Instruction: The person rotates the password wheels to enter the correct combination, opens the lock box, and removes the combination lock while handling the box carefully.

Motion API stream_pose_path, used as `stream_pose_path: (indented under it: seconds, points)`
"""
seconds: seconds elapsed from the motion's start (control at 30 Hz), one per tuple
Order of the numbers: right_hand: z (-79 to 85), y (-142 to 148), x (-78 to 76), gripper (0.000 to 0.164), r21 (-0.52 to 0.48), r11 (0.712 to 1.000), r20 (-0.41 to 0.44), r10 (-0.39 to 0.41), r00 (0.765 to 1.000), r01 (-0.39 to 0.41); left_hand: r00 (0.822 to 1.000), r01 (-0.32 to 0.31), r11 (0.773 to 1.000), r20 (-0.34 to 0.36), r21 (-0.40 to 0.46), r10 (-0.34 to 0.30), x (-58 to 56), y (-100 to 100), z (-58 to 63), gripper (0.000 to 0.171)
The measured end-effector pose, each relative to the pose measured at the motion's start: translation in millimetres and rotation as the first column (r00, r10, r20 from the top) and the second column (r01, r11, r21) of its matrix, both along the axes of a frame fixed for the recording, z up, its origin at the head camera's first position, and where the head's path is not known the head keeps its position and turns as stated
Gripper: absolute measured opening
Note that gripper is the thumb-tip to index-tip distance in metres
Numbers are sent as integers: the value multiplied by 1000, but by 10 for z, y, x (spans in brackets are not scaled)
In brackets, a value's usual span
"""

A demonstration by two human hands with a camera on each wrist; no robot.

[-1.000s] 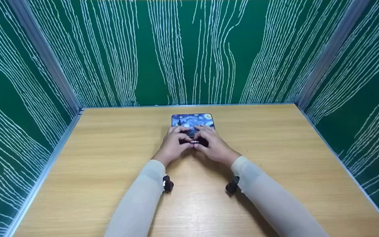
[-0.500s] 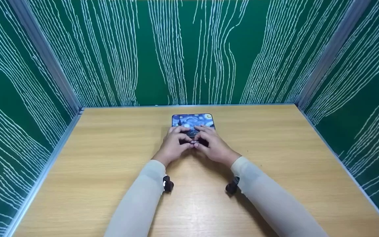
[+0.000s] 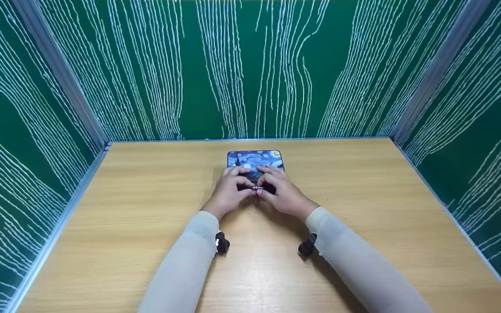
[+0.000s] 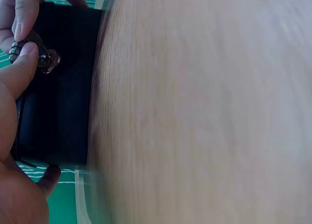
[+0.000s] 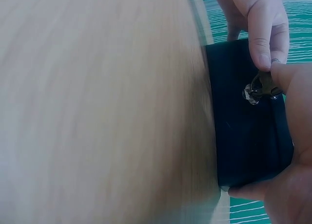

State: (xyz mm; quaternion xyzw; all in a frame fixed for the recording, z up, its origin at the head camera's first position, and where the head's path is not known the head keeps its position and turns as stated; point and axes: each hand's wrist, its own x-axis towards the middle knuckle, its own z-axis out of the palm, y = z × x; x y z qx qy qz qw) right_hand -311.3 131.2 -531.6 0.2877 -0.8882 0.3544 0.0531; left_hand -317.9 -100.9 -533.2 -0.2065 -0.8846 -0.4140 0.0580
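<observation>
A dark box with a swirling blue, starry-night picture on its lid sits near the back of the table. From the metal hasp on its front hangs a small combination padlock with a row of ridged dials. My left hand pinches one end of the padlock between thumb and forefinger, its other fingers lying over the box's left side and lid. Mirroring it, my right hand pinches the other end, other fingers on the lid's right side. The fingertips partly hide the dials.
The wooden table spreads out around the box. Green panels with white wavy lines stand behind it and at both sides, joined by grey metal posts. A small black wrist camera sits on the left sleeve, another on the right.
</observation>
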Motion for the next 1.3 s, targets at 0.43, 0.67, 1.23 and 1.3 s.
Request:
stream_pose_path:
  seconds: [0.43, 0.67, 1.23, 1.3]
  points:
    - [-2, -6, 3, 24, 23, 1000, 27, -4, 1000, 4, 1000, -14, 1000, 21, 7, 14, -5, -6, -9, 6]
    - [-30, 3, -10, 20, 4, 1000, 14, 3, 1000, -3, 1000, -5, 1000, -8, 2, 5, -10, -8, -22, 6]
    - [-38, 3, -21, 13, -6, 1000, 17, -3, 1000, 3, 1000, -4, 1000, 27, 0, 4, -9, -6, -12, 5]
    - [-36, 2, -20, 13, -3, 1000, 18, -3, 1000, 3, 1000, -4, 1000, 28, 1, 4, -10, -7, -14, 5]
